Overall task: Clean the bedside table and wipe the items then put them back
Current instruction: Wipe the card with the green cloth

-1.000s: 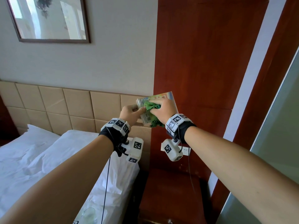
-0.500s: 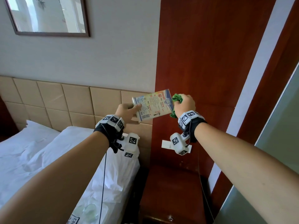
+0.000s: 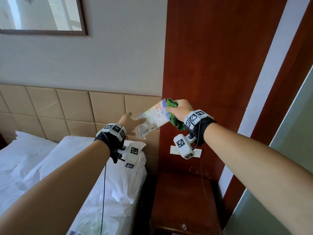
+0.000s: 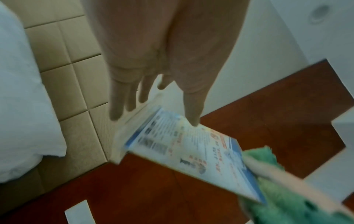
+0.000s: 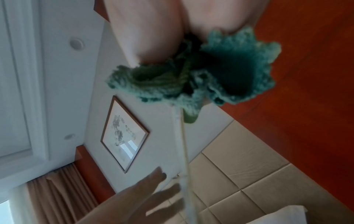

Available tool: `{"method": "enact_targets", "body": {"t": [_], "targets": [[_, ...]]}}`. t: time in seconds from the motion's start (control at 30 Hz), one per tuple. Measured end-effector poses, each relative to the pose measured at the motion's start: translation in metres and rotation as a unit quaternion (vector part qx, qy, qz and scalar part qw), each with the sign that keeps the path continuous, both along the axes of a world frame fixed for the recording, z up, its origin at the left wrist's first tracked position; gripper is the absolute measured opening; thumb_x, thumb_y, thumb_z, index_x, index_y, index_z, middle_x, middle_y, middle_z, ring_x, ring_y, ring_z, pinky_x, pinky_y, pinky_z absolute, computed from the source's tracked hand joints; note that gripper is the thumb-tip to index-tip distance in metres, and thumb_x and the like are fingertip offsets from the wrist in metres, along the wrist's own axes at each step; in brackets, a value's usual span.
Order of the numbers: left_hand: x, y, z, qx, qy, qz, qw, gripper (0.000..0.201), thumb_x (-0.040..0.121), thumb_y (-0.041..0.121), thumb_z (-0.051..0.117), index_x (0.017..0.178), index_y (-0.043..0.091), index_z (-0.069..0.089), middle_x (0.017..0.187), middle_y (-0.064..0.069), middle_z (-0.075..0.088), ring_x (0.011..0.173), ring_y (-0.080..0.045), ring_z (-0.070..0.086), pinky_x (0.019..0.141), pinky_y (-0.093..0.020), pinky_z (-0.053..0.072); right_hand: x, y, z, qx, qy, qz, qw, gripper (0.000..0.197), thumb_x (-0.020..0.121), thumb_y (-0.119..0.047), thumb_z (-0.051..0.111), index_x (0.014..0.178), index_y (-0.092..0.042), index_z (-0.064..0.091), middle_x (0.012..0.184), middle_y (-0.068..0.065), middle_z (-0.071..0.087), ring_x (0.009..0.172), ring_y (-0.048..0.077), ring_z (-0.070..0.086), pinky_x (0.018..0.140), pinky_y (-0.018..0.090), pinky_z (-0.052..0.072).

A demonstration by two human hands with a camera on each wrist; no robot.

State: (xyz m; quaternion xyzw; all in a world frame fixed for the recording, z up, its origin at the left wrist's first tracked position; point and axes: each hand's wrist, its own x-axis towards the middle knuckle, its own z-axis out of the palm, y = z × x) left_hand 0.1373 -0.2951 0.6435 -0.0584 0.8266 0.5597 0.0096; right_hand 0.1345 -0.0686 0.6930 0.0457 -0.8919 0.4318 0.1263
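The card (image 3: 153,118) is held in the air above the bedside table (image 3: 183,200), its long axis sloping down toward the left hand (image 3: 130,122). The right hand (image 3: 180,109) pinches its upper end together with the green cloth (image 3: 176,122). The left hand is spread, fingers straight, at the lower end and grips nothing. It is the nearer hand for a regrasp.

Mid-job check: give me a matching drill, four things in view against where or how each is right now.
Things:
1. card
2. cloth
3. left hand
4. bedside table

States:
A. fingers straight, spread
B. bunched green in the right hand
C. red-brown wood, below the hands
D. held up, pinched at one end against the cloth

Pairs: 1-D, 2-B, 3-A, 4-C
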Motion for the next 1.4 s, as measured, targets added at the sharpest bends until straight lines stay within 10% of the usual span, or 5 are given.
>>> {"method": "enact_targets", "body": {"t": [0.3, 0.57, 0.77, 1.0, 1.4], "targets": [[-0.020, -0.021, -0.013, -0.275, 0.102, -0.198, 0.935, 0.134, 0.059, 0.057, 0.084, 0.159, 0.024, 0.001, 0.165, 0.000, 0.008, 0.149, -0.024, 0.017, 0.116, -0.050, 0.027, -0.019, -0.044, 0.005, -0.061, -0.063, -0.039, 0.995, 0.031, 0.083, -0.020, 0.071, 0.102, 0.004, 0.071, 0.091, 0.014, 0.071, 0.069, 0.022, 0.062, 0.058, 0.021, 0.047], [-0.039, -0.060, -0.028, 0.075, 0.052, -0.225, 0.970, 0.111, 0.053, 0.049, 0.091, 0.148, 0.029, 0.038, 0.150, -0.007, 0.036, 0.127, -0.019, 0.047, 0.093, -0.035, 0.052, -0.032, -0.040, -0.001, -0.242, -0.146, -0.112, 0.953, 0.016, 0.080, -0.017, 0.075, 0.095, -0.011, 0.073, 0.082, 0.007, 0.066, 0.080, 0.023, 0.061, 0.080, 0.034, 0.053], [-0.053, -0.076, -0.030, 0.251, 0.033, -0.236, 0.938, 0.065, 0.069, 0.022, 0.087, 0.129, 0.019, 0.062, 0.140, -0.012, 0.050, 0.110, -0.018, 0.062, 0.094, -0.042, 0.055, -0.017, -0.035, -0.010, -0.384, -0.189, -0.064, 0.902, 0.009, 0.090, -0.006, 0.060, 0.092, -0.003, 0.067, 0.064, 0.013, 0.059, 0.042, 0.016, 0.049, 0.037, 0.022, 0.039], [-0.054, -0.072, -0.018, 0.275, 0.009, -0.205, 0.939, 0.052, 0.074, 0.047, 0.078, 0.111, 0.012, 0.069, 0.103, -0.014, 0.070, 0.098, -0.032, 0.067, 0.092, -0.051, 0.055, -0.033, -0.041, -0.011, -0.267, -0.134, -0.144, 0.943, 0.021, 0.083, -0.031, 0.064, 0.080, -0.011, 0.069, 0.078, 0.009, 0.068, 0.079, 0.028, 0.063, 0.085, 0.042, 0.053], [-0.049, -0.064, -0.004, 0.191, 0.006, -0.237, 0.953, 0.044, 0.090, 0.036, 0.069, 0.127, 0.013, 0.061, 0.112, -0.013, 0.073, 0.104, -0.032, 0.070, 0.083, -0.054, 0.058, -0.032, -0.037, -0.012, -0.027, -0.113, -0.138, 0.984, 0.039, 0.088, -0.045, 0.068, 0.104, -0.010, 0.070, 0.096, 0.005, 0.070, 0.083, 0.022, 0.065, 0.068, 0.028, 0.049]]}}
